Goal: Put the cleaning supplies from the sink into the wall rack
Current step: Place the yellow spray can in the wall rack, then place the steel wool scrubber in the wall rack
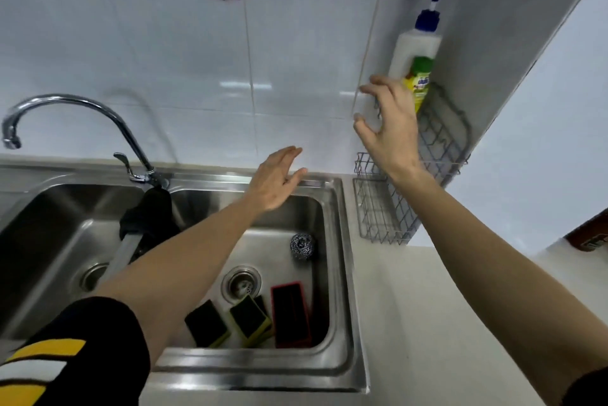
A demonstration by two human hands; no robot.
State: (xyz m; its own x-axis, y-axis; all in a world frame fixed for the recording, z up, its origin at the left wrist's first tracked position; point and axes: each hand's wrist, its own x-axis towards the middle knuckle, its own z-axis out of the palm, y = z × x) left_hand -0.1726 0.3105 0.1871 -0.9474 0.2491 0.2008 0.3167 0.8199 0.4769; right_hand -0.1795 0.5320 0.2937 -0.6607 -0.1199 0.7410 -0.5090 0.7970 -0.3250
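The right hand [390, 129] was raised in front of the grey wire wall rack [437, 149] fixed in the corner of the white tiled wall [197, 60]. Its fingers were spread and curled, holding nothing, just beside the white pump bottle with the blue dispenser head [415, 47] and the smaller green and yellow bottle [419, 83]. Both bottles stood upright in the rack, the small one in front of the big one. If the fingertips touched the white bottle, I could not tell.

The left hand [274, 180] was stretched flat over the back edge of the stainless steel sink [342, 274], palm open and empty.

In the right basin there lay a round steel wool scourer [302, 246] near the right wall, and two black sponges with yellow backs [227, 323] at the front edge, beside a red rectangular tray with a black inside [291, 315]. The round metal drain [241, 284] was between the scourer and the sponges. A dark cloth [148, 211] hung over the divider between the two basins, under the curved chrome tap [82, 106]. A second, lower wire basket [381, 208] stood on the pale counter [444, 323] under the right forearm.
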